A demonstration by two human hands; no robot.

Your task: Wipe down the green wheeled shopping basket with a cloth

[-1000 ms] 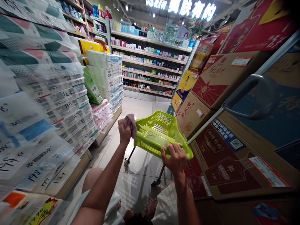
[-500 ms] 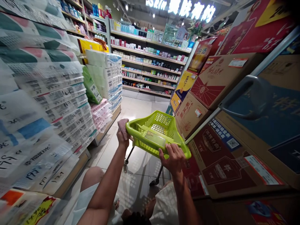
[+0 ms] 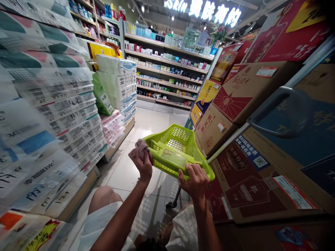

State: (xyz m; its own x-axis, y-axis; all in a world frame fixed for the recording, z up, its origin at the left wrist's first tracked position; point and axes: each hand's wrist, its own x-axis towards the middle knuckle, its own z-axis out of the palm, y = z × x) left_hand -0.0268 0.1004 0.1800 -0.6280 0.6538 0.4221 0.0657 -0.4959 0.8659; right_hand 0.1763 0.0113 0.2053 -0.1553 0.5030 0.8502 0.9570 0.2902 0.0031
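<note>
Cloth (image 3: pixel 142 147), dull pink-grey and all bunched up, is held by the left hand (image 3: pixel 141 164) in the head view, near the middle of the frame. It is pinched between the thumb and the bent fingers, and it is pressed to the near left corner of a green shopping cart (image 3: pixel 160 149). The cart is seen at the middle of the frame, a little to the right. Its near right edge is gripped by the right hand (image 3: pixel 195 178), with the fingers curled over the top and the thumb kept on the near side. A clear flat panel (image 3: pixel 173 157) is set in the cart between the two hands. Below, a dark wheel (image 3: pixel 171 204) is seen on the pale floor tiles (image 3: pixel 123 174).

Wrapped paper packs (image 3: pixel 73 120) are piled high along the left of the frame, and prices are written on some. Rows of small boxes and bottles are kept on shelves (image 3: pixel 180 62) at the upper middle, under a bright white sign (image 3: pixel 204 11). Cardboard boxes (image 3: pixel 251 190) are stacked along the right, and a grey handle (image 3: pixel 286 104) is seen in front of them.
</note>
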